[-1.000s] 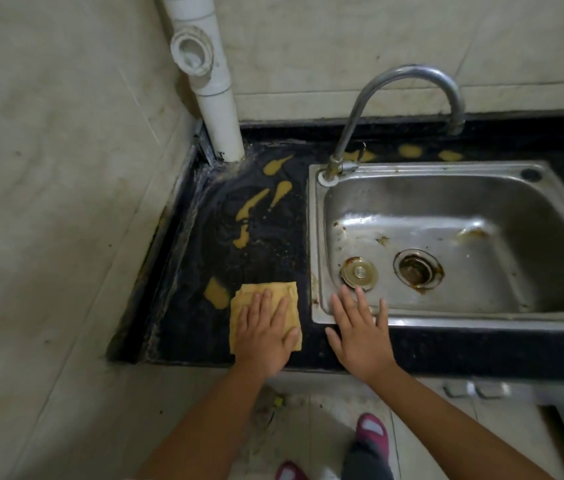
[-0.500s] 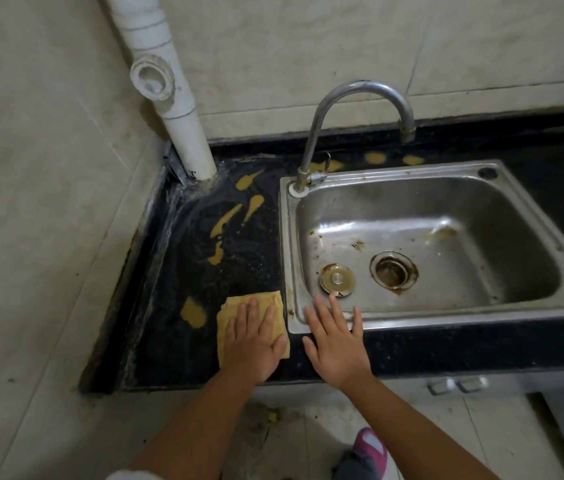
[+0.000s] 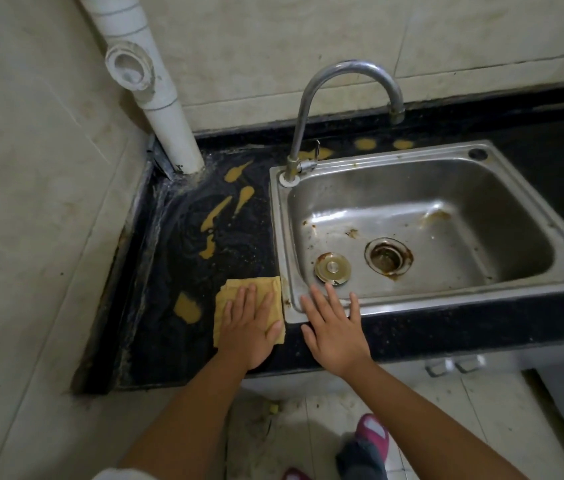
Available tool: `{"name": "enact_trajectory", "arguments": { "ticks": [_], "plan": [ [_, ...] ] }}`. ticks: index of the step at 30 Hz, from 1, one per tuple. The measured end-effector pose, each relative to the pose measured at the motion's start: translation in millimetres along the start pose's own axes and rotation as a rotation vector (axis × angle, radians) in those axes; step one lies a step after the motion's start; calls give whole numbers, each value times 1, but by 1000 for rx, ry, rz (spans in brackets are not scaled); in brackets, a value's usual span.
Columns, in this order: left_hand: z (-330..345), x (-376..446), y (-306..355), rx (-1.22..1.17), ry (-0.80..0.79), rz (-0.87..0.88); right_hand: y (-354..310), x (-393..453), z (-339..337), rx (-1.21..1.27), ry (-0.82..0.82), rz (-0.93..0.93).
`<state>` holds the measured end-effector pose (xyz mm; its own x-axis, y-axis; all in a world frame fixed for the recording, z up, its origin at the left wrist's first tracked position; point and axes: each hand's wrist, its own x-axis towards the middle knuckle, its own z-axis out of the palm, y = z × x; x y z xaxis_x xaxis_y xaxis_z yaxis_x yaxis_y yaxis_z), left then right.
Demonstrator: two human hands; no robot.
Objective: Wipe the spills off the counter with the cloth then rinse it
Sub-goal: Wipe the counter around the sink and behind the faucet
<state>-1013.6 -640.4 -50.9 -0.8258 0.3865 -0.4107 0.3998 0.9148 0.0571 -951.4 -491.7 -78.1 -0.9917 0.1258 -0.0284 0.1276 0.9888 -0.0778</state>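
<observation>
A folded yellow cloth (image 3: 266,289) lies on the black counter (image 3: 176,265) just left of the steel sink (image 3: 550,216). My left hand (image 3: 249,327) presses flat on the cloth with straight fingers. My right hand (image 3: 334,329) rests flat on the sink's front rim and the counter edge, fingers spread, holding nothing. Yellow spills mark the counter: a blob (image 3: 187,308) left of the cloth, streaks (image 3: 216,213) farther back, and spots (image 3: 365,144) behind the sink.
A curved faucet (image 3: 339,72) rises at the sink's back left corner. A loose drain plug (image 3: 331,268) sits beside the drain (image 3: 388,259). A white pipe (image 3: 166,109) stands in the back corner. Tiled walls close the left and back.
Both hands keep the same pose on the cloth and the sink rim. Only the view has shifted a little.
</observation>
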Motion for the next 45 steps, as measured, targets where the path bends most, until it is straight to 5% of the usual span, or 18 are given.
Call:
{"name": "enact_trajectory", "arguments": {
  "ticks": [9,23,33,38,45],
  "plan": [
    [22,-46,-37,-12,57,-124,1,0,2,-29,16,-35],
    [-4,10,-96,-120,119,-325,0,3,6,-80,98,-58],
    [5,-1,-22,-60,105,-46,-2,1,-1,-69,24,-16],
    [8,-14,-40,20,81,71,-3,0,-1,-44,33,-17],
    [-12,11,-109,-97,21,-271,-4,-1,-7,-39,-57,9]
  ]
}}
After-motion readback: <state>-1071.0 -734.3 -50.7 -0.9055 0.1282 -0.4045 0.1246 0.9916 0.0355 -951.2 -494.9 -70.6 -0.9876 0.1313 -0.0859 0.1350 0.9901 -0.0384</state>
